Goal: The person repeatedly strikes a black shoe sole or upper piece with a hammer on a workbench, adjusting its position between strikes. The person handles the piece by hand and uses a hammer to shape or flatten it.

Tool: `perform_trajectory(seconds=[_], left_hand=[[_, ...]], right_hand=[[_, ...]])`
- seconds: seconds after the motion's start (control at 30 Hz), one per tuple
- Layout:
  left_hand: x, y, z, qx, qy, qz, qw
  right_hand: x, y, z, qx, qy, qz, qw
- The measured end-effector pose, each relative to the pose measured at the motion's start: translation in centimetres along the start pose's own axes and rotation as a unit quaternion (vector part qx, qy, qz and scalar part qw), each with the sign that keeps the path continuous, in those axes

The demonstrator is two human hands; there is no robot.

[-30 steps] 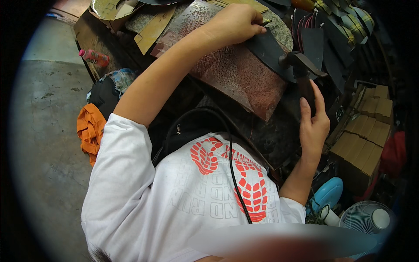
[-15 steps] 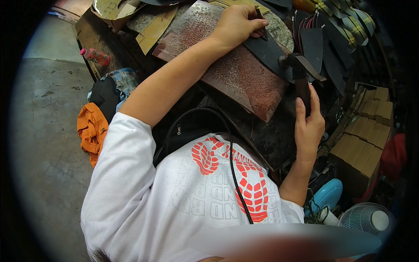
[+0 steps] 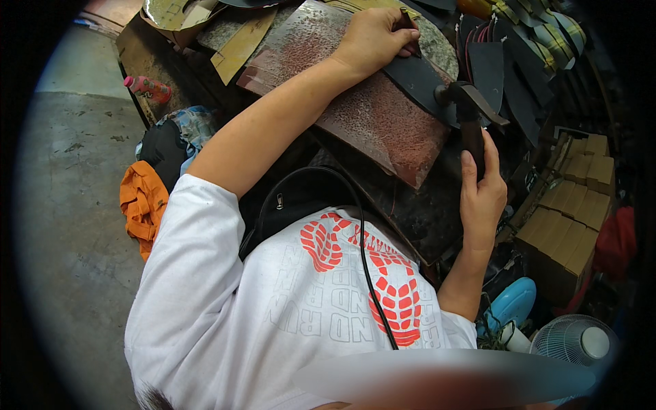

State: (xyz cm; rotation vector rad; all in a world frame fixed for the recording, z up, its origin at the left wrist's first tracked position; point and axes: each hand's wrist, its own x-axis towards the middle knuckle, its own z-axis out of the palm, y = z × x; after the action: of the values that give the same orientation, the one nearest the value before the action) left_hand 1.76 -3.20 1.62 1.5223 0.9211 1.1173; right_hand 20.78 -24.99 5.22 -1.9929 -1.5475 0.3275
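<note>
- The left hand [image 3: 372, 42] pinches a slim dark tool [image 3: 408, 15] between thumb and fingers, its lower end at a black strip [image 3: 418, 83] lying along the edge of a worn red-brown board [image 3: 376, 130].
- The left arm stretches diagonally across the board, elbow slightly bent.
- The right hand [image 3: 484, 198] is closed around a hammer [image 3: 471, 140], thumb and forefinger extended along its handle; whether its head touches the strip cannot be told.
- Brown boxes [image 3: 560, 225] stand stacked at right.
</note>
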Motion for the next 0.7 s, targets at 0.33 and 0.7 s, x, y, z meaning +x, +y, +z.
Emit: perform_trajectory(seconds=[0.33,0.7], left_hand=[[0.1,-0.5,0.6,0.219,0.043,0.218,0.950],[-1.1,0.8,2.0,0.340,0.036,0.357,0.869]], right_hand=[[1.8,-1.4,-2.6,0.058,0.057,-0.146,0.986],[3.9,-1.6,-2.1,0.119,0.033,-0.100,0.987]])
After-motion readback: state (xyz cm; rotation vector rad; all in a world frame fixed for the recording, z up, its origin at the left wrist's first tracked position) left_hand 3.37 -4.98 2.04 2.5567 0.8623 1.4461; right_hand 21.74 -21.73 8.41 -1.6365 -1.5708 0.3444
